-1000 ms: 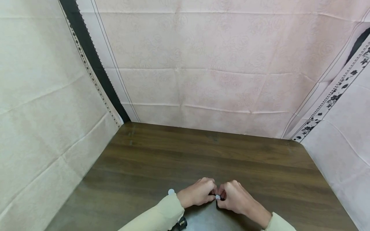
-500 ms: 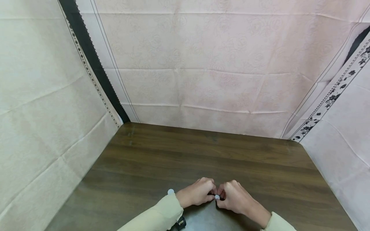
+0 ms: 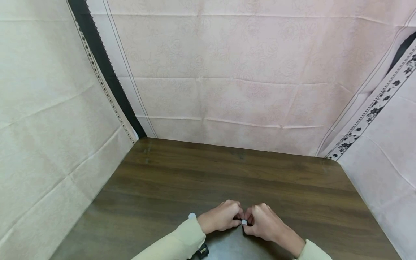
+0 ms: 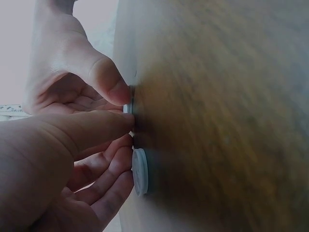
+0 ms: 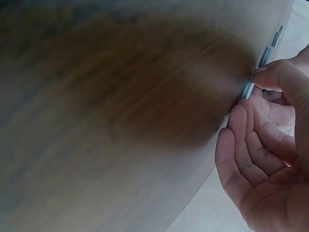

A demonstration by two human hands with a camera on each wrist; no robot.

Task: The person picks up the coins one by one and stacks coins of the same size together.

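A small white round disc (image 3: 244,222) lies low over the wooden table, between my two hands. My left hand (image 3: 221,217) reaches it from the left, thumb tip and curled fingers at its edge. From the other side my right hand (image 3: 265,222) pinches it with thumb and fingers. In the left wrist view the disc (image 4: 127,108) shows edge-on between the two thumbs. A second round piece with a pale rim (image 4: 140,171) stands out beside my left fingertips. The right wrist view shows a thin pale disc (image 5: 247,90) at my right thumb and fingertips.
Another white disc (image 3: 192,215) shows just beyond the left sleeve (image 3: 182,240). Brown wood-grain table (image 3: 182,180) spreads around the hands. Pale cloth (image 3: 240,72) hangs along its back and both sides. A black strapped device (image 3: 202,251) sits by the left cuff.
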